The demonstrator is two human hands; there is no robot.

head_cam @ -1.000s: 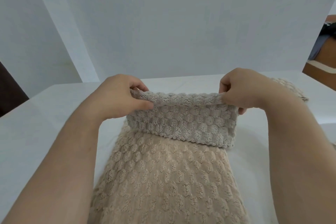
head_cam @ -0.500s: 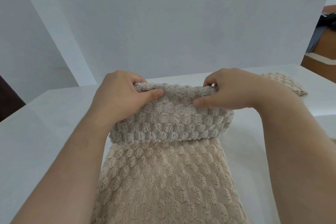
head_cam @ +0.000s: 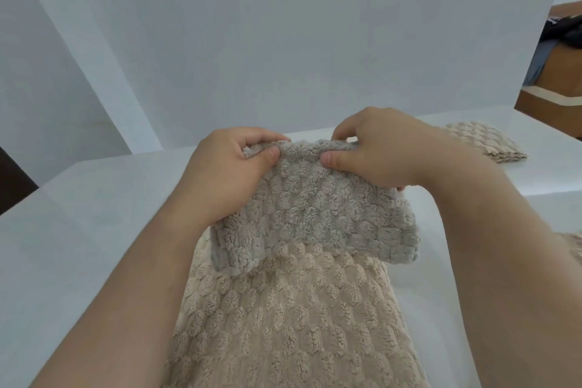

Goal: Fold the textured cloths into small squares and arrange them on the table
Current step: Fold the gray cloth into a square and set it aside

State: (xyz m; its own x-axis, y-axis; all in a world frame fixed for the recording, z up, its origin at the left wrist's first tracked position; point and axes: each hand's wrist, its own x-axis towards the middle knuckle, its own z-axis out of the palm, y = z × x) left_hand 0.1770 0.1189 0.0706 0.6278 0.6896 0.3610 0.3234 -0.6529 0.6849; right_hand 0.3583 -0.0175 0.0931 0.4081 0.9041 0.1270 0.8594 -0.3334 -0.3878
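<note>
On the white table [head_cam: 94, 230] the long beige cloth [head_cam: 299, 324] ran straight away from me, its long axis between my forearms, and a folded cloth [head_cam: 485, 142] lay well apart at the far right. A grey flap [head_cam: 315, 217] hung over the far end, so I judged the next fold should travel toward me along that axis. My left hand [head_cam: 226, 173] and right hand [head_cam: 384, 151] each pinched the flap's top edge, thumbs in front and close together, neither hand nearer.
</note>
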